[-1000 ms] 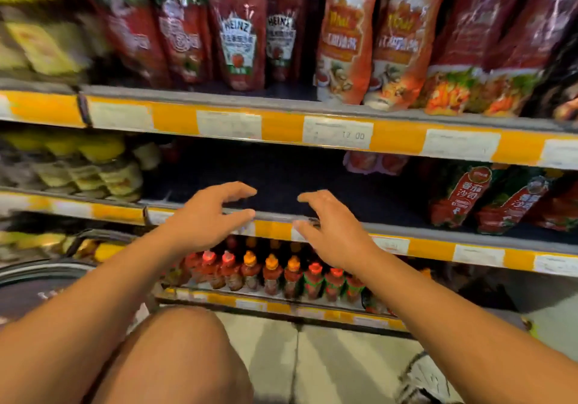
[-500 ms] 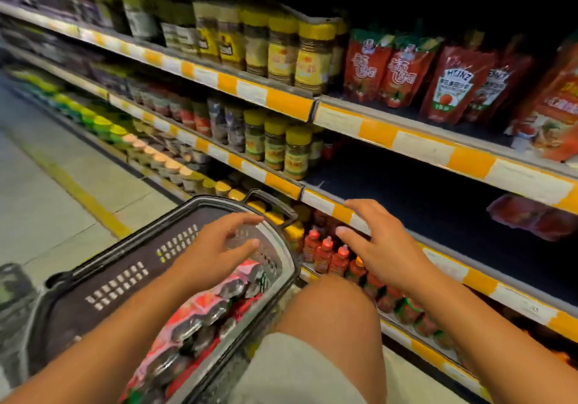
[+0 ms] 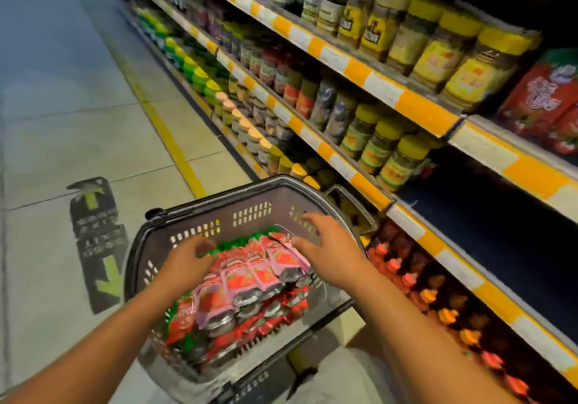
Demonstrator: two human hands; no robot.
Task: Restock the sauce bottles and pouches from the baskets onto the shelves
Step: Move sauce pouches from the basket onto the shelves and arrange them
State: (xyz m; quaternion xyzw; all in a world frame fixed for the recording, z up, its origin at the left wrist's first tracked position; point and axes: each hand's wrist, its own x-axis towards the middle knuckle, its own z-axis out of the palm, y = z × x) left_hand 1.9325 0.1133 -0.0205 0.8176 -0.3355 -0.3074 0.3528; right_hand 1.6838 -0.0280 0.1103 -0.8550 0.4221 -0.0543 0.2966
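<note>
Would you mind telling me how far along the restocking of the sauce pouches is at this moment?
Done: red pouches on the upper shelf at right already stand in place. In hand: nothing yet; the left hand and right hand hover open over the pouches in the grey basket. Left: the basket looks full, and the dark shelf bay beside it is bare.

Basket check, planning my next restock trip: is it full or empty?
Nearly full: the basket holds red sauce pouches stacked close to its rim.
</note>
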